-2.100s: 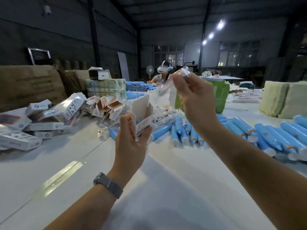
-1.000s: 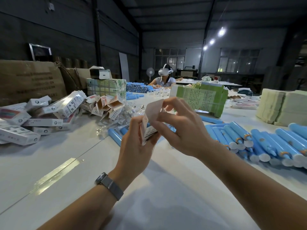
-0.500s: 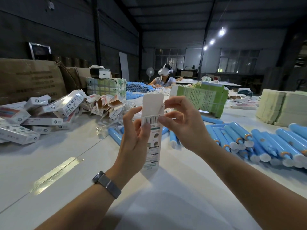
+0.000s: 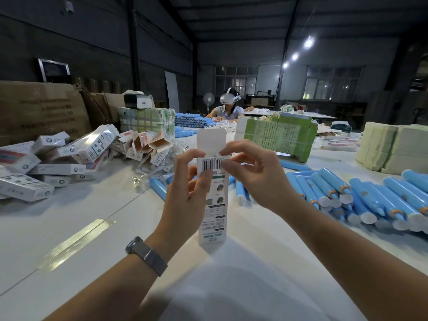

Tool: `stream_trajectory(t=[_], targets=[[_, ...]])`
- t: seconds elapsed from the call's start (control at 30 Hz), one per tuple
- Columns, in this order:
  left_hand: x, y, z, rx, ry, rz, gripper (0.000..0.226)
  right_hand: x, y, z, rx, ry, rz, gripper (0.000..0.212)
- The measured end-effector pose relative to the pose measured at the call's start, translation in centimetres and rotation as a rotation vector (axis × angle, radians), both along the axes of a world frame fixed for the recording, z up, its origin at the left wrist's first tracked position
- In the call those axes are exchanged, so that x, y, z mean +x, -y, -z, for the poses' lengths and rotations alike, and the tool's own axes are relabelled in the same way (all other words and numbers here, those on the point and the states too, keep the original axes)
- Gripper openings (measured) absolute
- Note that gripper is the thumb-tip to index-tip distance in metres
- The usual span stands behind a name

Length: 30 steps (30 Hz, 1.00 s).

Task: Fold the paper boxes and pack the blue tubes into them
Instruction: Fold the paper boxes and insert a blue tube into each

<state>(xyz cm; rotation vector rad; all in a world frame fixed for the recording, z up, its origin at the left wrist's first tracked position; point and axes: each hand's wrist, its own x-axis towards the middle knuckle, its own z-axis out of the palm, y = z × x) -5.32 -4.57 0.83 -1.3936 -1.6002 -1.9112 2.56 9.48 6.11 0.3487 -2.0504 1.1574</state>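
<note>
I hold a white paper box (image 4: pixel 213 205) upright above the table (image 4: pixel 69 228), barcode facing me, its top flap standing open. My left hand (image 4: pixel 187 195) grips the box's left side near the barcode. My right hand (image 4: pixel 257 177) pinches the upper right edge just under the flap. Whether anything is inside the box is hidden. Blue tubes (image 4: pixel 370 198) with white caps lie in a heap on the right, and a few more blue tubes (image 4: pixel 158 185) lie behind the box.
Finished white boxes (image 4: pixel 46 165) pile up at the left, with unfolded box blanks (image 4: pixel 148 147) behind them. Green leaflet stacks (image 4: pixel 278 135) and pale stacks (image 4: pixel 391 147) stand at the back right. Another person (image 4: pixel 228 105) sits across the table. Cardboard cartons (image 4: pixel 39 110) line the far left.
My right hand dropped from head height and let go of a clear wrapper, then joined the left hand on the box. The box turned upright with its top flap raised.
</note>
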Motion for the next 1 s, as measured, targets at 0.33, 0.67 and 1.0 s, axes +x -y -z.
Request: stream_trajectory(t=[0.33, 0.67, 1.0], targets=[[-0.1, 0.3, -0.4, -0.01, 0.045, 0.093, 0.025, 0.1, 0.2, -0.3, 0.07, -0.133, 0.024, 0.033], [-0.3, 0.3, -0.2, -0.044, -0.018, 0.059, 0.025, 0.4, -0.3, -0.6, 0.217, -0.1, 0.054, 0.009], [-0.3, 0.3, -0.6, -0.019, 0.01, 0.104, 0.03, 0.4, 0.9, -1.0, 0.079, -0.001, 0.003, 0.014]])
